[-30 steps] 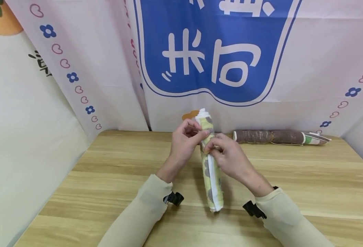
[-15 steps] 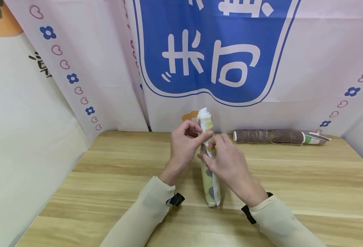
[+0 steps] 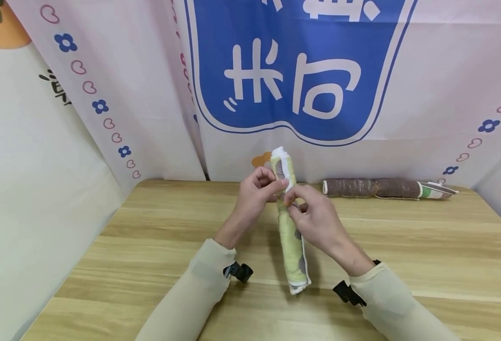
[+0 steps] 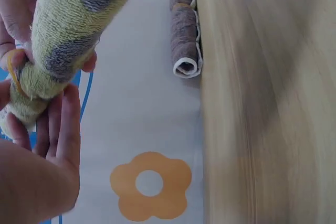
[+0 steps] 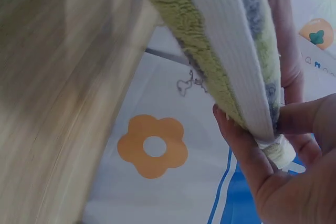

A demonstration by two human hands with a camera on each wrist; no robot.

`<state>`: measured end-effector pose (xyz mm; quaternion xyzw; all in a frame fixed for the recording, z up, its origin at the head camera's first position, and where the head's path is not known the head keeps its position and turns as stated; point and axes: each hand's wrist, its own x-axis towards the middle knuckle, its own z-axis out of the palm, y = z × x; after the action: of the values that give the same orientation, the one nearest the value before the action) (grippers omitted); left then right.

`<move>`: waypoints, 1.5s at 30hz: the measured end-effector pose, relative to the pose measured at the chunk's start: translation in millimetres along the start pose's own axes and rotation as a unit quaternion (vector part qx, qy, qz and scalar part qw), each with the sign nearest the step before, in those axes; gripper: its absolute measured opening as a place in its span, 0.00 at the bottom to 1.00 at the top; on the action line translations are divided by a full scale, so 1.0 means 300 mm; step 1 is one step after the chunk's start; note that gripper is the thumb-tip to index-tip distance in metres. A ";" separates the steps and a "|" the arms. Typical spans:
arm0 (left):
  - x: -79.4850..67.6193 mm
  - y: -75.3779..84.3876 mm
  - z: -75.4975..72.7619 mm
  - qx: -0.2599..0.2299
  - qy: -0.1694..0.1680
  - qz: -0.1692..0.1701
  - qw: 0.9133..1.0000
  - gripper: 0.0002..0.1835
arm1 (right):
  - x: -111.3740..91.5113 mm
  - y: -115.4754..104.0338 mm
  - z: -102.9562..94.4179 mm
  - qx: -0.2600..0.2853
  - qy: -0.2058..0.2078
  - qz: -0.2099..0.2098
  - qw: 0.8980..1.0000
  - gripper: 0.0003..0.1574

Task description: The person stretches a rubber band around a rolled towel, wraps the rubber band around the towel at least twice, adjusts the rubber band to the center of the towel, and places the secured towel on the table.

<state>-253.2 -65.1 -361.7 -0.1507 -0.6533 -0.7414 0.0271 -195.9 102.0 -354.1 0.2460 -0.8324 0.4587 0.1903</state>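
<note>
A rolled towel [image 3: 292, 251], yellow-green with grey patches and a white edge, stands lengthwise before me in the head view, held by both hands. My left hand [image 3: 251, 196] pinches its upper part between thumb and fingers. Just below, on the right side, my right hand [image 3: 316, 213] grips the roll with curled fingers. An orange rubber band [image 4: 14, 74] goes round the narrowed part of the towel in the left wrist view, right at the fingers. From the right wrist, the towel's white border [image 5: 231, 40] shows along the roll, and the right hand's fingers [image 5: 244, 148] lie against its narrowed part.
A brown rolled towel [image 3: 354, 188] with a band round its middle lies along the back edge of the wooden table [image 3: 148, 265]. Behind the table hangs a printed cloth [image 3: 438, 85] with a blue sign; black wrist cameras sit at both cuffs.
The towel roll has turned about its length in my hands, so the white edge on its lower part has shifted to the right side. My right fingers have changed their hold near the band.
</note>
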 end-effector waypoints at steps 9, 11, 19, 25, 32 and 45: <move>-0.013 0.008 0.023 0.087 0.080 0.105 0.987 0.12 | -0.002 0.004 0.016 -0.084 0.001 -0.017 0.996 0.11; -0.017 0.008 0.028 0.105 0.096 0.127 0.982 0.12 | -0.003 -0.003 0.019 -0.127 0.000 -0.005 0.992 0.07; -0.018 0.004 0.021 0.078 0.038 0.159 0.984 0.08 | -0.003 -0.013 0.014 -0.194 0.040 0.011 0.980 0.20; -0.002 0.003 0.006 -0.012 -0.003 0.075 0.997 0.12 | 0.010 0.008 -0.003 -0.074 0.040 0.024 0.996 0.14; 0.005 0.005 -0.003 -0.042 -0.002 0.015 0.999 0.11 | 0.008 0.011 -0.002 0.022 0.004 0.058 0.998 0.13; -0.021 0.030 0.036 0.013 0.077 0.083 0.993 0.15 | -0.006 0.015 0.038 -0.127 0.070 -0.038 0.989 0.17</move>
<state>-242.9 -57.0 -353.5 -0.1460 -0.6441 -0.7376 0.1406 -198.2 94.8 -363.8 0.2182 -0.8586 0.3580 0.2952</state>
